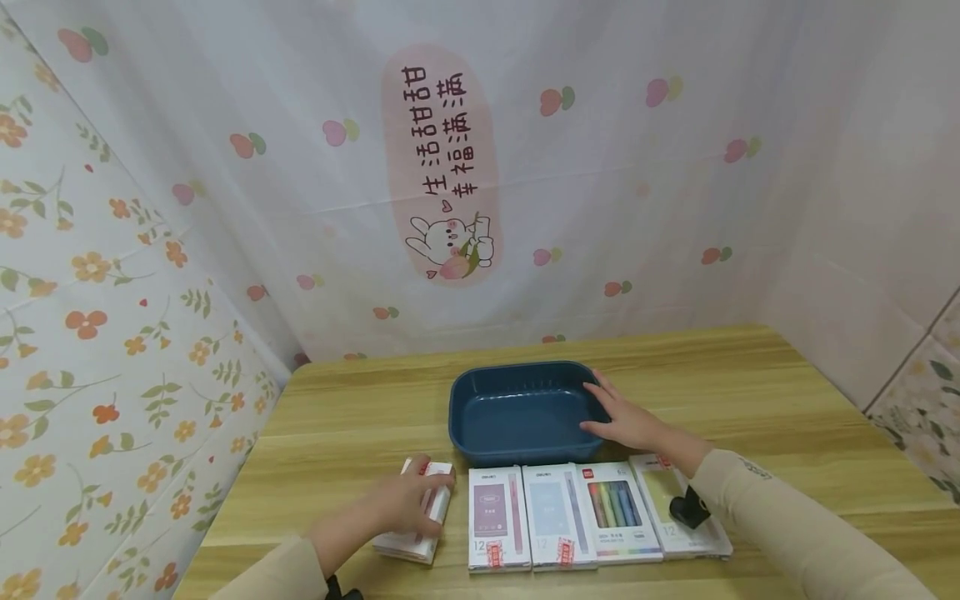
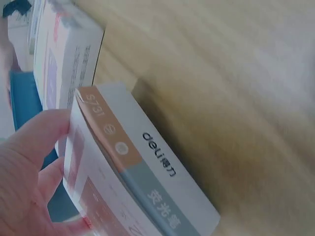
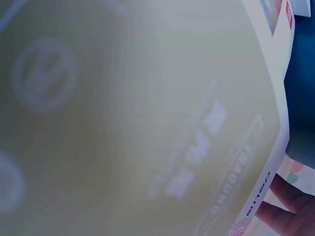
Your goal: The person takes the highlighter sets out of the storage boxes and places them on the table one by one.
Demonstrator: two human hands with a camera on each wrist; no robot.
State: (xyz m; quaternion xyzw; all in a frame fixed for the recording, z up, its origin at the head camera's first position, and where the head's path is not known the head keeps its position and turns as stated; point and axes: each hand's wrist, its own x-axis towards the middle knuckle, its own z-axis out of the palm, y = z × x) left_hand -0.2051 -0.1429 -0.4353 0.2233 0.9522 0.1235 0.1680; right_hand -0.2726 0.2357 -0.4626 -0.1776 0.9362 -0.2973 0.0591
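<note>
My left hand grips a white pen box on the table at the left. In the left wrist view this highlighter box shows "deli" lettering and an orange and grey band along its side, with fingers at its edge. My right hand rests at the right rim of a dark blue plastic tub, its fingers spread and loosely bent. The tub's inside shows no contents. In the right wrist view a blurred olive-yellow box face fills most of the picture, fingertips beyond it.
In front of the tub several boxes lie in a row: a purple one, a light blue one, one with multicoloured highlighters and a yellow one partly under the right wrist. Printed curtains stand behind the wooden table.
</note>
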